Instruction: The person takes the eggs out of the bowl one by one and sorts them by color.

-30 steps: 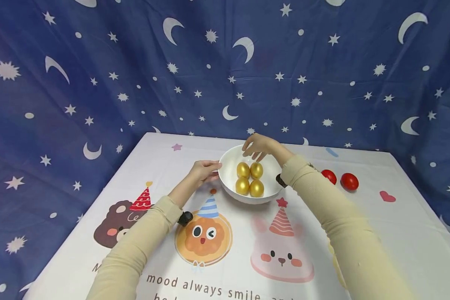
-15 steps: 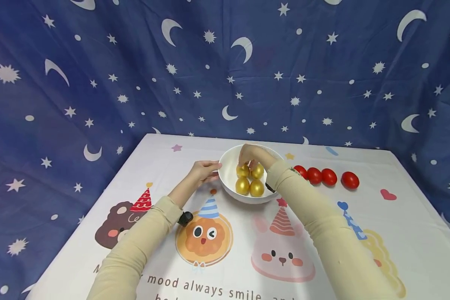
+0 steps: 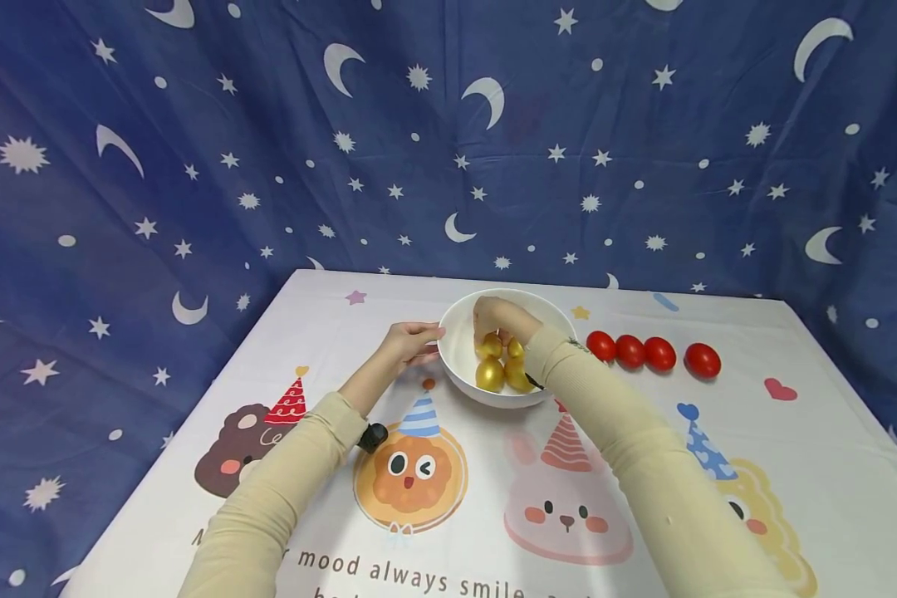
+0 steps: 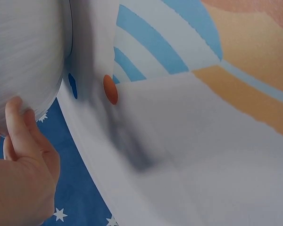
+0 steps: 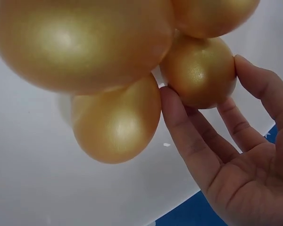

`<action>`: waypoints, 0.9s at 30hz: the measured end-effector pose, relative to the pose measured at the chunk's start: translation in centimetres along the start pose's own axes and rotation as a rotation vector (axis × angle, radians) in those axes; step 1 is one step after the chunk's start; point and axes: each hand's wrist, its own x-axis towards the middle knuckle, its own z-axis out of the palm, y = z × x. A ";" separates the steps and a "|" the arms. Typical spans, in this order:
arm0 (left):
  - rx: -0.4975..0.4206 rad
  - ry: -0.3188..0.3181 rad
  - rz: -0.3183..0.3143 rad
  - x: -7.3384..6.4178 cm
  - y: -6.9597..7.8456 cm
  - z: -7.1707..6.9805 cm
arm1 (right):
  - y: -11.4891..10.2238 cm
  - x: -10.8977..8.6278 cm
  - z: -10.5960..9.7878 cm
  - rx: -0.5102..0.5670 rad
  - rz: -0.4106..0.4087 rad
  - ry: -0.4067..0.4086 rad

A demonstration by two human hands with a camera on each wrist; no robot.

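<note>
A white bowl stands toward the back of the table, holding several golden eggs. At its left side my left hand pinches the rim between thumb and fingers; in the left wrist view those fingers press against the outer wall. My right hand reaches down inside the bowl. Seen from the right wrist, its thumb and fingers grip one golden egg from both sides, while the other golden eggs lie close against it. In the head view the right hand partly hides the rear eggs.
Several red eggs lie in a row to the right of the bowl, the last one set slightly apart. A white cloth with printed cartoon figures covers the table. Behind hangs a blue curtain with moons and stars.
My right hand has come down from above the bowl's back into it and onto a golden egg. The eggs have shifted slightly; the left hand stays at the rim.
</note>
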 end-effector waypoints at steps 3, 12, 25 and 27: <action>-0.010 -0.003 0.001 0.1 0.0 0.1 | 0.5 0.6 -0.3 0.017 -0.021 0.018; -0.002 -0.015 0.013 0.2 -0.1 0.0 | 1.5 0.5 -1.3 0.040 -0.051 0.023; 0.011 -0.022 0.010 0.1 -0.1 0.0 | 1.4 -3.9 -2.4 0.091 -0.140 0.058; 0.010 -0.020 0.004 0.2 -0.2 -0.1 | 1.6 -4.1 -2.4 0.111 -0.162 0.057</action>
